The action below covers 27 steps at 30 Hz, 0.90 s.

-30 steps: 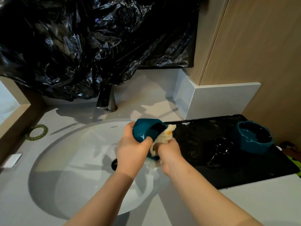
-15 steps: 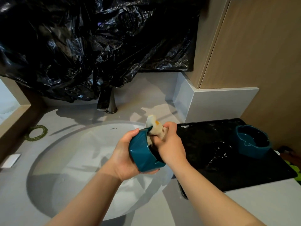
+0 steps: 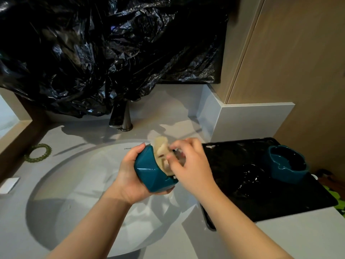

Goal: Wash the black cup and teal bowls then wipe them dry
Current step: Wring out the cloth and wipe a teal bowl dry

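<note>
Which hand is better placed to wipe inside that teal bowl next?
Probably the right hand: its fingers hold the cloth inside the teal bowl; the left hand grips its outside.

Our left grip [image 3: 130, 176] holds the teal bowl [image 3: 151, 171]; at three o'clock our right grip [image 3: 192, 169] pinches a pale cloth [image 3: 161, 148].

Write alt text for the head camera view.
Over a white sink, the left hand grips a tilted teal bowl while the right hand holds a pale cloth inside it. Another teal bowl and a black cup sit on a black tray.
</note>
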Each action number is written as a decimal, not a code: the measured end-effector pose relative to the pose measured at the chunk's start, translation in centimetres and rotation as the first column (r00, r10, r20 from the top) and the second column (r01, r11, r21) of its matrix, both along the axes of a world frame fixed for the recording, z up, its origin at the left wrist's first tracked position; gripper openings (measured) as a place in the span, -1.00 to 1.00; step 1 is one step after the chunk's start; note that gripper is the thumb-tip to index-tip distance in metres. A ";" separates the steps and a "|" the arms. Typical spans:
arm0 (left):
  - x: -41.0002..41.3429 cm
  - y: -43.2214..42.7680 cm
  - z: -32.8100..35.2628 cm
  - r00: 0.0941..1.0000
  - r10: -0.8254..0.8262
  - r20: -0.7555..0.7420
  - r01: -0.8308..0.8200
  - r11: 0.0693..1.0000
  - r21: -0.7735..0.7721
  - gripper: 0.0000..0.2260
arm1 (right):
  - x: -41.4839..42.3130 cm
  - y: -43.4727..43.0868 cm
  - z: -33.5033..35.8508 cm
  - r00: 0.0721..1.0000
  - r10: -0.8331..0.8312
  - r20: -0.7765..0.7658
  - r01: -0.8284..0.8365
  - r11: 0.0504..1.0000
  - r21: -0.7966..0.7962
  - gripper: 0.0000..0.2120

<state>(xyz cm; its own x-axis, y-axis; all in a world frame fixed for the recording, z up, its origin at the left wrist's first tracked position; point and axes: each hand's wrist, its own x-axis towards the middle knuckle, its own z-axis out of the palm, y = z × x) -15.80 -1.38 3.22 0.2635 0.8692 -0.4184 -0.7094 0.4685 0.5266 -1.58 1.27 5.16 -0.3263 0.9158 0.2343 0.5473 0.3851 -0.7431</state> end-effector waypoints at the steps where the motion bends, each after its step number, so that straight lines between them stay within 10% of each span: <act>1: -0.1 0.1 -0.1 1.000 0.008 -0.003 -0.008 1.000 0.002 -0.58 | -0.2 -0.3 0.0 0.998 0.059 -0.029 -0.061 0.997 -0.049 -0.77; 5: -0.1 -0.2 -0.5 0.996 -0.026 -0.085 0.029 0.999 0.034 -0.61 | -1.0 -0.3 0.1 0.979 0.147 0.141 -0.116 0.971 -0.211 -0.70; 13: 0.3 0.1 0.8 0.993 -0.078 -0.088 0.081 0.996 0.027 -0.62 | -0.2 -0.4 1.4 0.943 0.198 -0.269 -0.309 0.823 -0.478 -0.71; 18: 0.5 0.0 0.6 0.989 -0.105 -0.102 0.110 0.993 0.046 -0.65 | 1.1 0.4 3.6 0.846 0.460 0.270 -0.347 0.859 -0.377 -0.81; 21: 1.2 0.2 0.6 0.993 -0.063 -0.097 0.062 0.998 -0.011 -0.68 | 0.6 -0.1 3.3 0.707 0.292 0.644 -0.277 0.952 -0.128 -0.81; 27: 1.5 0.2 0.8 0.984 -0.095 -0.148 0.089 0.995 -0.044 -0.63 | 0.0 0.4 1.7 0.886 0.175 0.428 -0.183 0.983 -0.024 -0.74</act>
